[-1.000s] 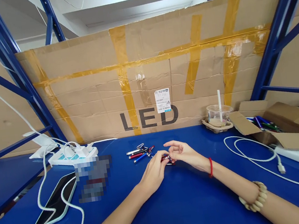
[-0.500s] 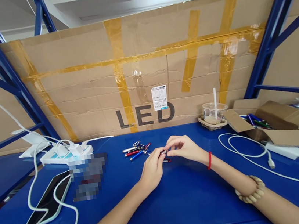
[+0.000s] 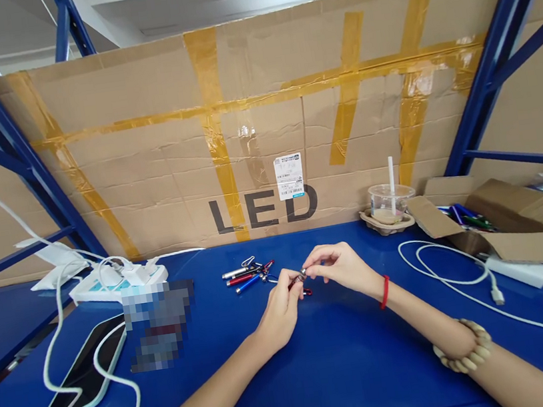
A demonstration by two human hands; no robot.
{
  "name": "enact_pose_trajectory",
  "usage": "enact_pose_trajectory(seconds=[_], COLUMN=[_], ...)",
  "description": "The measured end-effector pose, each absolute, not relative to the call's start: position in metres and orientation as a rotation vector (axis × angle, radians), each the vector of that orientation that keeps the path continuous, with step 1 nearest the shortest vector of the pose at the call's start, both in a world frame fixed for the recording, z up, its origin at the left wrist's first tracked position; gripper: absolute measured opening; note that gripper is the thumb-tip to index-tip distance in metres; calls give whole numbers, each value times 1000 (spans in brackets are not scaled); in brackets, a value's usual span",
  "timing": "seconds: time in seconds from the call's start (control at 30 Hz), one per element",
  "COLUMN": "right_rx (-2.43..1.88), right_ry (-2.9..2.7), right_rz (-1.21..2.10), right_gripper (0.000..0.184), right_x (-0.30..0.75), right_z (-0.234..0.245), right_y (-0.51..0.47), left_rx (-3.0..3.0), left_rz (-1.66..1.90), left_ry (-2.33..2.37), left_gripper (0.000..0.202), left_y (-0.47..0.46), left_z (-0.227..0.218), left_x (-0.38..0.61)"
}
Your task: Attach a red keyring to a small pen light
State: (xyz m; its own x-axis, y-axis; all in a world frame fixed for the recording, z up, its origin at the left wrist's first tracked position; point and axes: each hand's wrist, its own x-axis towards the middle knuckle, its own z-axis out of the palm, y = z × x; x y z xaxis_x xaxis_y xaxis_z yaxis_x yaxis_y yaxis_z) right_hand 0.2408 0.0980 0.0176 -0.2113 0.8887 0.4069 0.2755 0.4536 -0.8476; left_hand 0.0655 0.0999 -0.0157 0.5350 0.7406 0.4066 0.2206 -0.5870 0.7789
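My left hand (image 3: 279, 311) is closed around a small dark-red metal tube (image 3: 296, 281), most of it hidden by the fingers. At the tube's silver end, the thumb and forefinger of my right hand (image 3: 340, 268) are pinched together, while its other fingers curl loosely. Just beyond the left hand lies a small pile of similar slim tubes: a silver tube (image 3: 235, 273), a red tube (image 3: 240, 279) and a blue tube (image 3: 248, 284) among them, with metal clips. Another red piece (image 3: 307, 292) shows on the table beneath the hands.
On the left are a white power strip (image 3: 111, 283), a phone (image 3: 86, 374) and looping white cables. At the right stand a plastic cup with a straw (image 3: 386, 201) and an open cardboard box (image 3: 525, 247) holding pens or tubes. A white cable (image 3: 444, 281) lies before the box.
My right thumb and forefinger have shifted slightly at the tube's silver end, and more of that end shows. The left hand keeps its hold, and the view has tilted a little.
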Motion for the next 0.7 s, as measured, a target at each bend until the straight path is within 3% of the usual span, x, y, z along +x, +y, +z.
enact_pose_trajectory(seconds=[0.37,0.7], right_rx=[-925,-869], right_ry=[-1800,-1817], right_rz=[643,724], right_gripper=[14,20], right_x=[239,242], right_z=[15,10], right_y=[98,99], left_rx=[2164,2293], left_rz=[935,893], left_ry=[833,766], left_gripper=[19,13], left_y=[99,91], left_z=[-13,-6], left_x=[64,59])
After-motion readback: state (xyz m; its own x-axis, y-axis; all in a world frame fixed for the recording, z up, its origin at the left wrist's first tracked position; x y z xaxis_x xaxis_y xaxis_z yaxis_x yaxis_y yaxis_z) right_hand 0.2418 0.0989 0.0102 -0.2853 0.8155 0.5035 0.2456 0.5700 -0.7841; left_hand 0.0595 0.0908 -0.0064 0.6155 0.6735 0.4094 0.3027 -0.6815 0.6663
